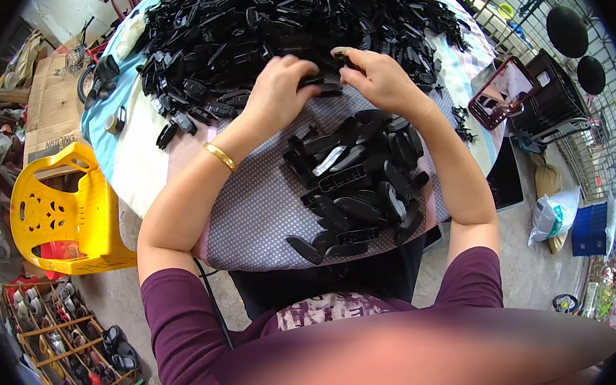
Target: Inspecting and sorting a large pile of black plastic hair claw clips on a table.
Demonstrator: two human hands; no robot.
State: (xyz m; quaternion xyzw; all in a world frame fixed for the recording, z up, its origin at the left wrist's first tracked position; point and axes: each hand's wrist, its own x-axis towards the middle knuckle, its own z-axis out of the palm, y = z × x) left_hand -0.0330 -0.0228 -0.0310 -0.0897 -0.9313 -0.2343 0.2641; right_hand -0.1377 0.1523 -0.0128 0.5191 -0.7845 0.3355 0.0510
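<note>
Head view: left hand [280, 90] and right hand [378, 78] meeting at the near edge of the large heap of black plastic parts [287, 20], fingers of both curled shut on one small black part [321, 83] held between them (close together, presumably for pressing pieces into each other). Smaller pile of black pieces [358, 181] kept near the body on the dotted desk cloth [251, 204]. Yellow plastic chair [63, 212] at left. Brown cardboard box [51, 104] beyond it. Red-cased phone [503, 94] propped at right.
</note>
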